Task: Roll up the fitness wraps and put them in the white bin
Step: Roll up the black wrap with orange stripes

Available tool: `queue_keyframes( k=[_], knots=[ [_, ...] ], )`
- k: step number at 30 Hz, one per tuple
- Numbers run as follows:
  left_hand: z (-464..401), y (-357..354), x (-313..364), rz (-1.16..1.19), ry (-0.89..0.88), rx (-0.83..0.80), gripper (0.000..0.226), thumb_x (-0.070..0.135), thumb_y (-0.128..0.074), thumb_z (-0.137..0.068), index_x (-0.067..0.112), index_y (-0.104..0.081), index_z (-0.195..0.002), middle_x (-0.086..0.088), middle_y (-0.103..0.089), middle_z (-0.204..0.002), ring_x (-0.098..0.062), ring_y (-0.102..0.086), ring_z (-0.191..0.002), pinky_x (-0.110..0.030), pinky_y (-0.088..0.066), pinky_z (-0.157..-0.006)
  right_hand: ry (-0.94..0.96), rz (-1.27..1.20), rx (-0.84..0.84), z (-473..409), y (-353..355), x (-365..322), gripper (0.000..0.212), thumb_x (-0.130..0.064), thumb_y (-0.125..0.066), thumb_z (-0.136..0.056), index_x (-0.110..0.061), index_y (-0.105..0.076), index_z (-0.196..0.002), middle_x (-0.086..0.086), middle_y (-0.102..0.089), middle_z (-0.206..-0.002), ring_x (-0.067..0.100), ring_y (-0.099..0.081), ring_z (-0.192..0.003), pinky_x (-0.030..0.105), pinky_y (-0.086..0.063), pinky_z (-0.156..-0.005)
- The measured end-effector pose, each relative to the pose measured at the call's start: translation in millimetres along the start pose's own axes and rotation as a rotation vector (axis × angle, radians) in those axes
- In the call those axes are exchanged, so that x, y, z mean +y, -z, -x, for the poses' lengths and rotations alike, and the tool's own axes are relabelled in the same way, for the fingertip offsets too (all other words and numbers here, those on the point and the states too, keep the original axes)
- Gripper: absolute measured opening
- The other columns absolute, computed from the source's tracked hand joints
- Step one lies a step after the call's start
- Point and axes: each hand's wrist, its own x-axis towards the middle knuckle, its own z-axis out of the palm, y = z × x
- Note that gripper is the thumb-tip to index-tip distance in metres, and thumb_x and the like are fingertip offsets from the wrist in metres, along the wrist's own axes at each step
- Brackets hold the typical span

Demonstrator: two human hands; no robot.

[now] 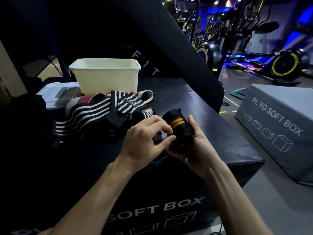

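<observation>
So the person's got a black wrap (177,128) with orange stripes nearly rolled, held up just above the surface (194,102); right hand (191,146) cups it from underneath, fingers curled round the roll; left hand (147,139) pinches at the near edge, thumb and forefinger closed on the fabric, looks like tucking the tail in or pressing the closure down, can't tell which. The bin (105,77) sits at the back of the surface, well apart from the hands; I can't see anything in it from here. Between them is a loose pile (101,112) of striped wraps, not rolled yet.

What could go wrong, my guess: that stuff is springy, so if the end isn't fastened before either hand lets go, the roll pops open; the reach to the bin goes right over the pile, so a dangling tail could snag and drag wraps along; a lazy toss could miss too.
</observation>
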Motion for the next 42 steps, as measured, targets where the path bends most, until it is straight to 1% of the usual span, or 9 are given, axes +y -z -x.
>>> queue_keyframes(
  k=[3, 9, 16, 24, 27, 30, 34, 39, 42],
  knots=[
    [2.1, -0.8, 0.2, -0.029, 0.0, -0.035, 0.013, 0.037, -0.073, -0.089, 0.025, -0.07, -0.089, 0.011, -0.062, -0.091, -0.013, -0.063, -0.086, -0.041, -0.054, -0.071, 0.039, 0.072, 0.013, 1.7, 1.2, -0.3, 0.072, -0.068, -0.047, -0.094, -0.009, -0.07, -0.127, 0.016, -0.07, -0.124, 0.031, -0.061, -0.119, 0.047, -0.05, -0.103],
    [2.0, 2.2, 1.4, -0.068, 0.011, -0.079, 0.013, 0.04, -0.063, -0.091, 0.027, -0.063, -0.089, 0.014, -0.057, -0.088, -0.007, -0.057, -0.083, -0.04, -0.052, -0.069, 0.107, 0.241, 0.039, 6.3, -5.7, 1.4, 0.072, -0.061, -0.068, -0.085, -0.004, -0.065, -0.129, 0.016, -0.069, -0.114, 0.032, -0.059, -0.106, 0.052, -0.051, -0.1],
    [0.7, 15.3, -4.6, -0.043, 0.086, -0.024, 0.012, 0.037, -0.064, -0.091, 0.028, -0.059, -0.086, 0.014, -0.057, -0.084, 0.0, -0.054, -0.073, -0.037, -0.052, -0.066, 0.103, 0.29, 0.023, 1.4, -11.4, 1.4, 0.034, -0.048, -0.059, -0.088, -0.015, -0.066, -0.093, 0.003, -0.062, -0.073, 0.014, -0.05, -0.061, 0.025, -0.043, -0.053],
    [15.8, 67.9, -21.1, 0.274, 0.227, 0.054, 0.041, 0.035, -0.082, -0.085, 0.028, -0.062, -0.121, 0.006, -0.064, -0.116, -0.021, -0.064, -0.098, -0.035, -0.058, -0.075, 0.075, 0.321, -0.178, 1.9, -36.9, 18.2, 0.066, -0.067, -0.063, -0.081, -0.008, -0.063, -0.11, 0.018, -0.051, -0.079, 0.012, -0.036, -0.048, 0.021, -0.03, -0.044],
    [24.5, 97.5, -19.2, 0.336, 0.251, 0.001, 0.056, 0.032, -0.079, -0.084, 0.031, -0.059, -0.136, 0.011, -0.063, -0.131, -0.009, -0.061, -0.114, -0.022, -0.051, -0.089, 0.093, 0.444, -0.237, -0.8, -65.3, 21.3, 0.077, -0.071, -0.056, -0.083, -0.002, -0.062, -0.116, 0.018, -0.057, -0.079, 0.009, -0.035, -0.048, 0.026, -0.017, -0.051],
    [34.5, 128.3, -28.2, 0.399, 0.302, 0.037, 0.051, 0.028, -0.084, -0.083, 0.033, -0.063, -0.129, 0.012, -0.067, -0.126, -0.013, -0.065, -0.112, -0.031, -0.053, -0.096, 0.144, 0.52, -0.293, -3.4, -96.2, 24.1, 0.084, -0.071, -0.07, -0.076, -0.006, -0.059, -0.128, 0.015, -0.052, -0.091, 0.009, -0.039, -0.057, 0.025, -0.026, -0.052],
    [52.3, 166.9, -42.4, 0.379, 0.386, 0.253, 0.05, 0.033, -0.092, -0.066, 0.041, -0.057, -0.1, 0.016, -0.066, -0.101, -0.01, -0.066, -0.09, -0.03, -0.056, -0.081, 0.309, 0.614, -0.337, -10.8, -147.7, 31.1, 0.044, -0.04, -0.078, -0.086, -0.014, -0.069, -0.12, 0.011, -0.063, -0.09, 0.021, -0.059, -0.073, 0.033, -0.052, -0.062],
    [76.8, 202.4, -53.5, 0.242, 0.469, 0.497, 0.051, 0.031, -0.094, -0.067, 0.03, -0.044, -0.08, -0.02, -0.058, -0.088, -0.026, -0.062, -0.075, -0.056, -0.054, -0.07, 0.463, 0.698, -0.214, -33.5, -219.3, 56.8, 0.068, -0.052, -0.09, -0.065, -0.02, -0.067, -0.121, 0.006, -0.075, -0.112, 0.022, -0.074, -0.104, 0.052, -0.059, -0.093],
    [95.6, 219.1, -62.0, 0.05, 0.556, 0.406, 0.04, 0.039, -0.089, -0.073, 0.033, -0.049, -0.074, 0.01, -0.061, -0.076, -0.009, -0.06, -0.068, -0.032, -0.051, -0.065, 0.501, 0.745, -0.213, -46.4, -251.1, 75.4, 0.06, -0.045, -0.092, -0.068, -0.016, -0.068, -0.116, 0.003, -0.078, -0.106, 0.016, -0.075, -0.097, 0.043, -0.062, -0.09]
  ],
)
